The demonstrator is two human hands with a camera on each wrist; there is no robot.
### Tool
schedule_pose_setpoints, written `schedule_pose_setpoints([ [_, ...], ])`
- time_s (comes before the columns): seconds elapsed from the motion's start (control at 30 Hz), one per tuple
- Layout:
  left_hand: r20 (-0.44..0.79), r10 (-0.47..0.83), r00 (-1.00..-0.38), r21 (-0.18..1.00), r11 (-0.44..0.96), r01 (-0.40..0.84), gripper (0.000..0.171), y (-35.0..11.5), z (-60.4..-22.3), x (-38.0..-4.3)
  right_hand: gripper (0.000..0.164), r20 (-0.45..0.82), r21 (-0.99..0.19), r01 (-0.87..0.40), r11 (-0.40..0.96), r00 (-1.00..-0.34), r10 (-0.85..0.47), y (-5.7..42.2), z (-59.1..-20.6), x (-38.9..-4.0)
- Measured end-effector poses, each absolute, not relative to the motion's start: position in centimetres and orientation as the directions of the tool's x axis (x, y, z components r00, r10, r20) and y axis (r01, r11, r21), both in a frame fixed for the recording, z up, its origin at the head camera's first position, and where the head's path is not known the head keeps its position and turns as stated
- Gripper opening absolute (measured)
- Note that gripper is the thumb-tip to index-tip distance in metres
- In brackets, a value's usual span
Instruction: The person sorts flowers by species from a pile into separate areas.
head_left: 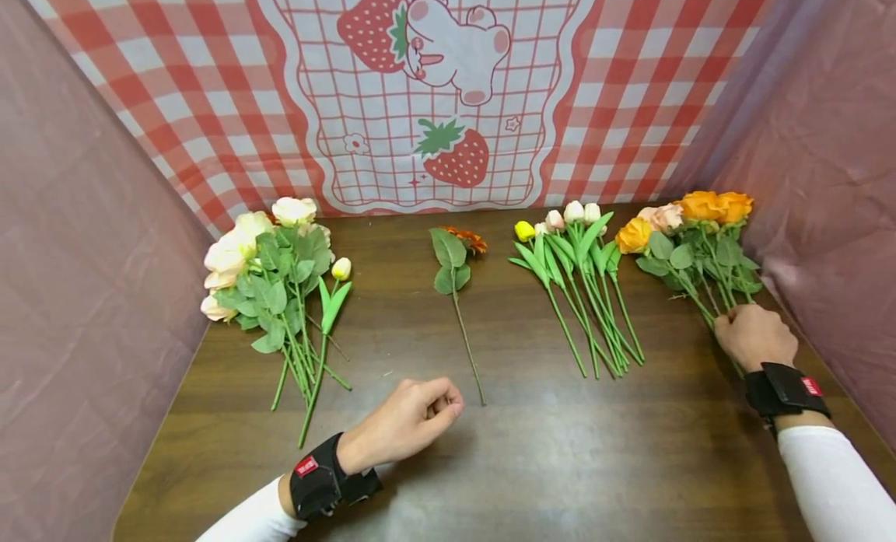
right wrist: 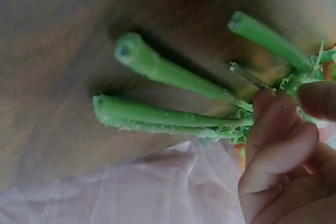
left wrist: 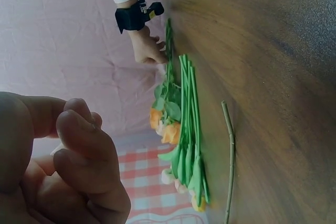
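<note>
At the table's right side my right hand [head_left: 756, 337] is at the stems of a bunch of orange and peach roses [head_left: 702, 208]. In the right wrist view its curled fingers [right wrist: 281, 129] are on the green stems [right wrist: 173, 116], whose cut ends stick out past them; which stems it grips is partly hidden. My left hand [head_left: 402, 421] hovers over the front middle of the table with loosely curled fingers, holding nothing. Just beyond it lies a single orange flower [head_left: 467, 240] with a thin brown-green stem [left wrist: 231, 156]. Several tulips [head_left: 577, 250], white, pink and yellow, lie left of the roses.
On the left, a bunch of cream roses [head_left: 238, 250] lies with a single pale tulip [head_left: 341, 270] beside it. The brown wooden table [head_left: 546, 464] meets a red-checked cloth [head_left: 623, 99] at the back and pink drapes [head_left: 826, 161] at the sides.
</note>
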State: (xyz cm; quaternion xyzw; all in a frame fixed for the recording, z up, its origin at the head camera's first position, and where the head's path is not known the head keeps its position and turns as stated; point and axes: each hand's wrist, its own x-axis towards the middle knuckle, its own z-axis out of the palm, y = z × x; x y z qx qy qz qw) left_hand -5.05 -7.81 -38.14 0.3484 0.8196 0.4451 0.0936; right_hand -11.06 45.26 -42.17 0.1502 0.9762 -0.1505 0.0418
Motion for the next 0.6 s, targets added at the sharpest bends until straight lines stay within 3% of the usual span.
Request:
schedule_pose_setpoints([
  [0.47,0.156,0.643,-0.750,0.801,0.362,0.477,0.008,-9.5,-38.5,-5.2,0.035,-0.114,-0.283,0.243,0.928,-0.969,0.219,43.5,-42.2,-12.4],
  [0.6,0.160,0.596,-0.787,0.781,0.410,0.470,0.007,-10.5,-38.5,-5.7,0.033,-0.054,-0.301,0.251,0.920,-0.968,0.247,42.3,-41.7,-11.5],
])
